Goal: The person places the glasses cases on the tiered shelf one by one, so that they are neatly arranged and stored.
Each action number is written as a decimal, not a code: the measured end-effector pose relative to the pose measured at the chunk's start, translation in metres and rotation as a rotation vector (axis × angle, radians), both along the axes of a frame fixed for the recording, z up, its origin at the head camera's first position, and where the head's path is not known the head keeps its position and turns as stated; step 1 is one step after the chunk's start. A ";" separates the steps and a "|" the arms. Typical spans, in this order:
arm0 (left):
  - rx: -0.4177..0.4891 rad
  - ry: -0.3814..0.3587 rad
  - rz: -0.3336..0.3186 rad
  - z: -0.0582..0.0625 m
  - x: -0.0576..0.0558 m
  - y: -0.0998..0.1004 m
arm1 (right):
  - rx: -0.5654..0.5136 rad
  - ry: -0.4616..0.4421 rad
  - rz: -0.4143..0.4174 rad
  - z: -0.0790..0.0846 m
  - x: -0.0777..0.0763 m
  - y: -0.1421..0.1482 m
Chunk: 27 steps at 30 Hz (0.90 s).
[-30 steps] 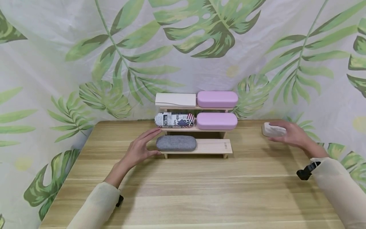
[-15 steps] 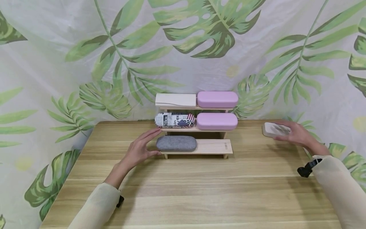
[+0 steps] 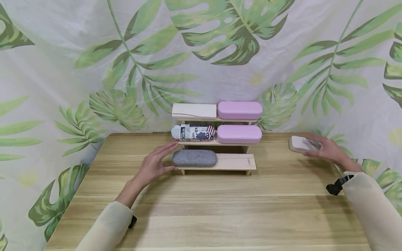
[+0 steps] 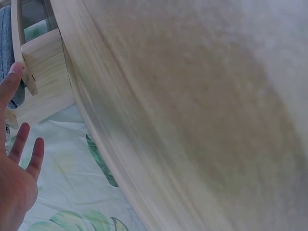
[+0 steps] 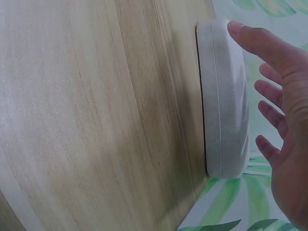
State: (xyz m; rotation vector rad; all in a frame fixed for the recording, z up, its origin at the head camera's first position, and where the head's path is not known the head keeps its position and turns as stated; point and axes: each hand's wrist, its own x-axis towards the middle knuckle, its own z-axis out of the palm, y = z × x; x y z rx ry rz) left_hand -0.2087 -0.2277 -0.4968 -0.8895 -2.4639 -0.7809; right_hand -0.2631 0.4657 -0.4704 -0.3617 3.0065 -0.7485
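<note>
On the right of the table lies a white glasses case (image 3: 298, 144). My right hand (image 3: 328, 150) reaches over its right end with loosely spread fingers. In the right wrist view the thumb (image 5: 262, 45) is right by the upper corner of the case, and the other fingers stay apart from it. My left hand (image 3: 155, 164) is at the left end of a three-tier wooden rack (image 3: 233, 161), thumb at the bottom tier and fingertips by the middle one. Beside it on the bottom tier is a grey fabric glasses case (image 3: 194, 158).
A newspaper-print case (image 3: 193, 132) and a pink-purple case (image 3: 239, 134) share the middle tier. Above them are a white flap-front case (image 3: 194, 110) and another pink-purple case (image 3: 240, 110). A leaf-print cloth (image 3: 220, 80) hangs behind the wooden table (image 3: 216, 209).
My right hand has loosened from the white case and shifted slightly right, uncovering more of it. The left hand keeps its place at the rack. The head view has moved slightly.
</note>
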 end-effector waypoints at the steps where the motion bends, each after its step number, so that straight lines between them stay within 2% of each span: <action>1: -0.001 0.003 -0.001 -0.001 0.000 0.000 | -0.001 -0.009 -0.002 -0.001 0.000 0.001; 11: -0.004 0.043 -0.012 -0.001 0.000 -0.001 | 0.038 -0.091 -0.021 -0.007 -0.002 0.008; 22: -0.021 0.067 -0.009 -0.002 0.001 -0.002 | 0.020 -0.097 -0.048 -0.012 -0.004 0.010; 27: -0.025 0.071 -0.010 -0.002 0.001 -0.002 | 0.001 -0.061 -0.042 -0.013 -0.003 0.009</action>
